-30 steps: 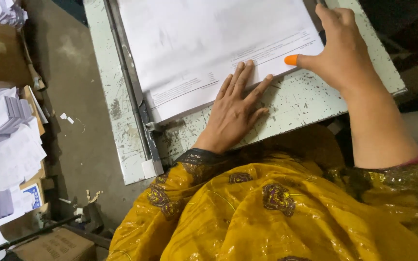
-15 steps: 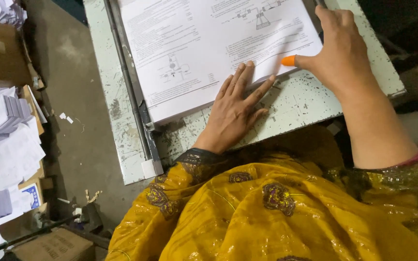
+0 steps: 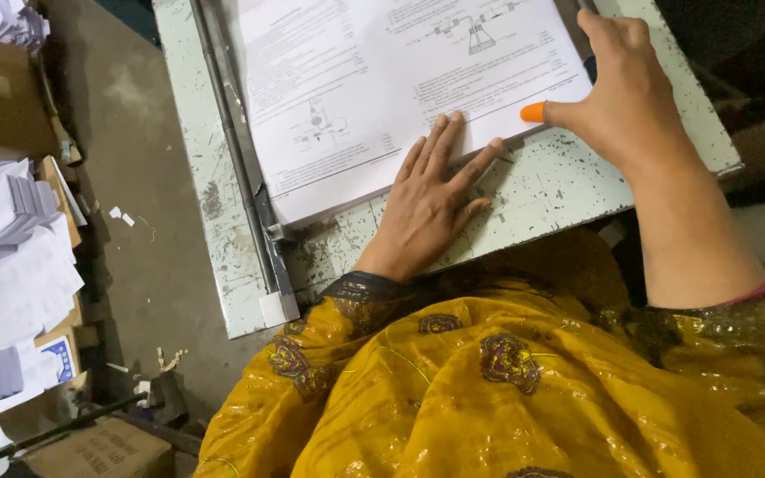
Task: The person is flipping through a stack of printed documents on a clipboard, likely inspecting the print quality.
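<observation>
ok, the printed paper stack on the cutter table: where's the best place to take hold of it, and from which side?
Probably the near right corner of the paper stack, coming in from the right. The right hand is already at that edge with its orange-capped thumb, and the left hand lies flat on the near edge. The far-left side butts against the metal rail.

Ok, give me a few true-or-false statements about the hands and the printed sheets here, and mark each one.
1. The left hand lies flat on the stack of white printed sheets. True.
2. The right hand wears an orange fingertip cover. True.
3. The sheets lie on a clean brown wooden table. False: a chipped, pale green metal table.
4. The top sheet is blank. False: it shows text and diagrams.
5. The left hand grips scissors. False: it holds nothing.
</observation>
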